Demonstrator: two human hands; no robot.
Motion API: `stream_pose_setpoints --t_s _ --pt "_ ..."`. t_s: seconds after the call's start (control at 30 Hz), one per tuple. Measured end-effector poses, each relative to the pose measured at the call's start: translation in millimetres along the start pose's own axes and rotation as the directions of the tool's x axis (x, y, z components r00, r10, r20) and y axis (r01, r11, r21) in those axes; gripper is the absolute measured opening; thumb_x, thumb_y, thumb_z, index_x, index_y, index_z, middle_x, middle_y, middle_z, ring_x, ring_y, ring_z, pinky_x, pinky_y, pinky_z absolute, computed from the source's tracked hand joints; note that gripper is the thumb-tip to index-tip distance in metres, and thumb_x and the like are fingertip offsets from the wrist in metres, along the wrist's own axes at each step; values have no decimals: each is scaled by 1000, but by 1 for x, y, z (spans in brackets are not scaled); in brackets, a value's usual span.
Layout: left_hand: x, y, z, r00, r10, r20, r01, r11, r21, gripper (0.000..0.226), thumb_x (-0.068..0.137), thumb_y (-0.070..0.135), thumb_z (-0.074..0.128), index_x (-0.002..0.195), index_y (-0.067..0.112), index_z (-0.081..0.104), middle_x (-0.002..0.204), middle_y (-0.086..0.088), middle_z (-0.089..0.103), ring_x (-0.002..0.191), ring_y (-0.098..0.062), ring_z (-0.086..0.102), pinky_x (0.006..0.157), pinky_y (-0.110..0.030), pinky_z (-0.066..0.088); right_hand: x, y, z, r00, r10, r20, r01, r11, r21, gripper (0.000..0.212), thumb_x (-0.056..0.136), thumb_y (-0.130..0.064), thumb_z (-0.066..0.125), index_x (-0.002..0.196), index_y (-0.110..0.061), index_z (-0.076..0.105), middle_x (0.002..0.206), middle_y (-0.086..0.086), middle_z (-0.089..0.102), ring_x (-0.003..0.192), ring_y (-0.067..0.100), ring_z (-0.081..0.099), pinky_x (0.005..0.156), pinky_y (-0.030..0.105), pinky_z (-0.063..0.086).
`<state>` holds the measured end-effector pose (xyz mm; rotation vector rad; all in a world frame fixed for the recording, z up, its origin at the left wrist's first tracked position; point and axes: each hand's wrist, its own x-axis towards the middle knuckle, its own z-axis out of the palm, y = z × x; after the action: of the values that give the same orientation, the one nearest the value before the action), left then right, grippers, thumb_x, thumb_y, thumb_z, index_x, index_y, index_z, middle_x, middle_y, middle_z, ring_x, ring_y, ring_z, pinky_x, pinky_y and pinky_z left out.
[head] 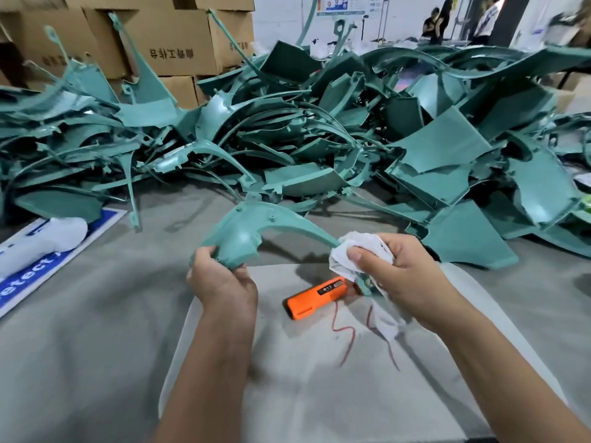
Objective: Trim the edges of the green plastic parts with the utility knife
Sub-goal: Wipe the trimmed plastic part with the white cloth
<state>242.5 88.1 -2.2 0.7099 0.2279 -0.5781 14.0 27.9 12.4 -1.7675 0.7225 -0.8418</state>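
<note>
Curved green part [252, 228] held over the table [80, 330], knife lying idle.

The left hand [220, 279] curled its fingers round the part's broad end; the right hand [396, 276] pinched a white cloth [355, 251] round the thin arm. The part looked light, stiff along its ribs but springy in the slender arm, so best gripped at the wide end. The orange utility knife [316, 297] lay below, between the hands, untouched.
</note>
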Motion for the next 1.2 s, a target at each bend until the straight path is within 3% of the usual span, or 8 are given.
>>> stream_pose_setpoints --t_s 0.17,0.27,0.43,0.63,0.73,0.93,1.1,1.2 --pt "2 1 3 989 -85 118 95 992 -86 16 96 -1 42 100 1 57 91 -11 63 71 -21 67 54 -23 54 -14 7 -10 927 299 225 -373 790 487 34 79 -34 80 91 -3 71 69 21 60 50 26 57 49 32 50" --pt "-6 -9 5 976 -143 167 132 988 80 22 96 0 47 114 2 60 99 -14 69 76 -23 69 64 -31 60 -9 1 -1 855 395 335 -518 640 568 26 91 -21 68 102 3 67 76 23 65 54 28 64 45 31 54" --pt "-10 -14 8 944 -225 242 182 965 187 26 99 3 49 122 2 59 108 -17 69 88 -27 69 64 -32 61 13 -20 17 769 315 556 -639 397 659 42 83 -38 66 90 0 82 80 14 72 59 20 71 51 29 60" --pt "3 -12 3 959 -102 264 50 979 195 33 96 1 51 129 -3 56 112 -21 67 98 -34 67 95 -53 53 15 -8 30 698 123 705 -715 173 677 38 74 -11 89 101 5 68 67 5 55 47 15 57 42 24 50" --pt "9 -8 0 970 -53 237 17 988 153 32 95 -1 50 125 -3 58 110 -22 67 97 -36 66 98 -58 51 10 0 29 704 139 697 -707 228 669 23 83 -15 76 95 -3 61 62 1 50 43 10 51 41 19 42" --pt "14 0 -4 969 -29 246 -2 992 127 16 96 0 46 107 2 57 101 -16 67 84 -29 68 76 -42 54 -2 1 22 766 168 620 -618 459 639 26 80 -35 88 82 -14 72 63 1 53 50 11 54 48 21 48" --pt "13 -1 -6 988 17 155 -31 995 90 22 97 1 41 115 0 52 112 -21 58 99 -34 57 77 -40 44 -17 5 22 938 265 224 -345 646 681 23 87 -34 76 92 -11 79 77 17 72 62 25 70 56 34 59" --pt "21 11 -8 995 31 90 -29 999 -30 21 99 2 36 106 -1 55 101 -18 58 78 -27 63 58 -25 48 -26 11 13 983 180 30 -147 680 719 23 89 -34 72 102 -17 80 93 19 76 74 26 75 62 34 62"
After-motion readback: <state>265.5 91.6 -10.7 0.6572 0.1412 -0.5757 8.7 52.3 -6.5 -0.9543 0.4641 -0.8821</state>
